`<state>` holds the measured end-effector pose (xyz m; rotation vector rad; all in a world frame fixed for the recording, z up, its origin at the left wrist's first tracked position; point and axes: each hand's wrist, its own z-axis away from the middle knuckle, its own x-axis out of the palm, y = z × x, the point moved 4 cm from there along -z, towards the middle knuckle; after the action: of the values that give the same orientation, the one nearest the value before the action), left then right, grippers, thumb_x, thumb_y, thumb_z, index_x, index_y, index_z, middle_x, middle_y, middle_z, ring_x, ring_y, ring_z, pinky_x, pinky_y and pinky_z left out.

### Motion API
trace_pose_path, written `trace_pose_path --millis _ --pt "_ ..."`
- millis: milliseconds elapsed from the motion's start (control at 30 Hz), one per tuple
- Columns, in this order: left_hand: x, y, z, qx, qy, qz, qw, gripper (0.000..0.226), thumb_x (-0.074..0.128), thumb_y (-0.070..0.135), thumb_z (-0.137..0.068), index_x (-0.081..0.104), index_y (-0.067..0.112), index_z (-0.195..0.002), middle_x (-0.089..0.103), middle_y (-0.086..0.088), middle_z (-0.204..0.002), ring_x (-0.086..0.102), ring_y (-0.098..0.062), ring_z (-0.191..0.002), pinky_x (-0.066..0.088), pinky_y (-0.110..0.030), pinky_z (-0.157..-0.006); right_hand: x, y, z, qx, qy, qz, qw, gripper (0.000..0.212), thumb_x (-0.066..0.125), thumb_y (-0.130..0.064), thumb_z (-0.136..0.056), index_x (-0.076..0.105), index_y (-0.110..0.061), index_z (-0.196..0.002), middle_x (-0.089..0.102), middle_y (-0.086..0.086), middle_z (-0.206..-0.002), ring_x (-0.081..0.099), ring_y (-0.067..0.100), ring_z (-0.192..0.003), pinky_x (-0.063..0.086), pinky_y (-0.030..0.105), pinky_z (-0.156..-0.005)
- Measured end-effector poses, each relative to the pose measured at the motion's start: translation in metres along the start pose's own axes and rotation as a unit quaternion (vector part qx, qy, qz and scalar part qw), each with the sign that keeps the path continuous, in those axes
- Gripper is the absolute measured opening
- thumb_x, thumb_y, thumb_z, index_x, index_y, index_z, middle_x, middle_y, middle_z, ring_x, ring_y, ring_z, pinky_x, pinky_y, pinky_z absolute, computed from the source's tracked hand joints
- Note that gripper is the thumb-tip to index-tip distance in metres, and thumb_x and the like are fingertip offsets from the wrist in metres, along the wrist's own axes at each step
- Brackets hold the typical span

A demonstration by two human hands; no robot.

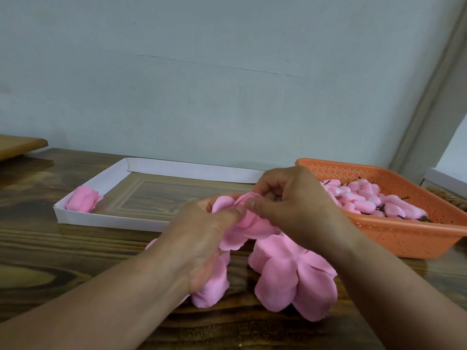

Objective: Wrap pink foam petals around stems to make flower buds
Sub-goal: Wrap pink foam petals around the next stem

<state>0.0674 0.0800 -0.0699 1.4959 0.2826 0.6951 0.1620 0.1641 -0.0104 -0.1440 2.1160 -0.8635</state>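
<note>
Pink foam is mid-wrap here: both hands hold one petal piece (246, 223) just above the wooden table (75, 248), left of the orange basket (404, 238). The left hand (202, 238) grips it from below with the thumb pressed on top; the right hand (290, 198) pinches its upper edge, fingers curled tight together. No stem shows inside the fold. Best to roll the edge snugly with the pinch close to the core, so the soft foam cannot spring open. Loose petals (290, 279) lie near, one finished bud (82, 202) in the white tray (106, 219).
</note>
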Motion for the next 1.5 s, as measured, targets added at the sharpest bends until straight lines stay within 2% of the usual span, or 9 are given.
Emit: trace_pose_path --millis 100,200,367,500,667,933,1200,1400,1500 --pt "0.0 0.0 -0.001 -0.003 0.001 0.004 1.0 0.011 0.067 0.008 -0.084 0.073 0.017 -0.085 0.075 -0.009 -0.087 0.069 -0.021 -0.079 0.054 -0.033 -0.075 0.002 -0.001 0.001 -0.008 0.02 0.032 0.999 0.015 0.072 -0.015 -0.078 0.065 -0.012 -0.065 0.061 0.009 -0.058 0.047 0.012 -0.05 0.048 0.038 -0.072" --pt "0.0 0.0 -0.001 -0.01 -0.001 0.019 1.0 0.008 0.068 0.009 -0.083 0.073 0.015 -0.085 0.075 -0.01 -0.086 0.07 -0.018 -0.075 0.055 -0.033 -0.076 0.002 -0.003 0.001 -0.006 0.019 0.019 1.0 0.015 0.071 -0.011 -0.078 0.064 -0.012 -0.064 0.058 0.007 -0.054 0.044 0.012 -0.048 0.048 0.037 -0.058" --pt "-0.004 -0.002 -0.005 -0.03 0.022 0.007 0.999 0.01 0.067 0.009 -0.084 0.071 0.012 -0.093 0.073 -0.013 -0.091 0.066 -0.024 -0.081 0.052 -0.034 -0.072 -0.001 0.005 0.0 0.038 -0.043 -0.067 0.996 0.015 0.063 0.005 -0.077 0.067 -0.007 -0.069 0.061 0.003 -0.048 0.056 0.01 -0.043 0.053 0.038 -0.054" --pt "-0.006 -0.002 -0.007 -0.038 0.018 -0.013 0.999 0.005 0.068 0.011 -0.084 0.067 0.01 -0.089 0.07 -0.011 -0.085 0.063 -0.025 -0.08 0.048 -0.033 -0.07 0.0 0.007 0.002 0.058 -0.078 -0.126 0.987 0.003 0.071 -0.002 -0.075 0.069 -0.004 -0.074 0.065 0.008 -0.052 0.058 0.011 -0.045 0.051 0.027 -0.051" --pt "-0.006 -0.002 -0.007 -0.04 0.01 0.004 0.999 0.014 0.067 0.008 -0.084 0.069 0.011 -0.098 0.074 -0.011 -0.094 0.069 -0.025 -0.088 0.056 -0.035 -0.076 0.005 0.008 0.0 0.042 -0.033 -0.099 0.994 0.021 0.067 0.002 -0.078 0.063 -0.012 -0.062 0.058 -0.004 -0.042 0.054 0.007 -0.037 0.045 0.022 -0.041" --pt "0.002 0.0 -0.004 0.017 -0.027 0.017 0.999 0.021 0.051 -0.005 -0.091 0.067 0.002 -0.104 0.074 -0.012 -0.098 0.071 -0.022 -0.091 0.059 -0.027 -0.072 -0.002 0.019 -0.004 0.09 0.046 -0.119 0.988 0.026 0.062 0.007 -0.077 0.058 -0.009 -0.057 0.057 0.006 -0.045 0.049 0.01 -0.032 0.042 0.023 -0.038" --pt "0.004 0.002 0.001 0.041 -0.007 -0.054 0.998 0.025 0.046 0.019 -0.099 0.069 0.016 -0.088 0.075 -0.01 -0.091 0.07 -0.029 -0.091 0.055 -0.042 -0.087 -0.004 0.013 -0.005 0.03 -0.009 -0.016 0.999 0.026 0.063 0.0 -0.079 0.059 -0.021 -0.062 0.052 -0.003 -0.048 0.05 0.017 -0.047 0.051 0.042 -0.051" --pt "0.006 0.004 0.005 0.048 -0.044 -0.079 0.995 0.031 0.042 0.016 -0.101 0.07 0.018 -0.086 0.076 -0.006 -0.089 0.071 -0.021 -0.09 0.056 -0.033 -0.084 0.0 0.007 -0.004 -0.011 -0.025 0.026 0.999 0.032 0.06 0.001 -0.079 0.055 -0.026 -0.063 0.045 -0.004 -0.05 0.039 0.01 -0.047 0.041 0.032 -0.054" --pt "0.007 0.004 0.005 0.043 -0.056 -0.085 0.994 0.029 0.041 0.017 -0.101 0.07 0.016 -0.096 0.075 -0.005 -0.094 0.071 -0.019 -0.093 0.055 -0.034 -0.088 0.001 0.004 -0.003 -0.017 -0.029 0.042 0.999 0.029 0.061 0.0 -0.079 0.055 -0.024 -0.063 0.046 -0.003 -0.051 0.039 0.009 -0.049 0.035 0.036 -0.078"
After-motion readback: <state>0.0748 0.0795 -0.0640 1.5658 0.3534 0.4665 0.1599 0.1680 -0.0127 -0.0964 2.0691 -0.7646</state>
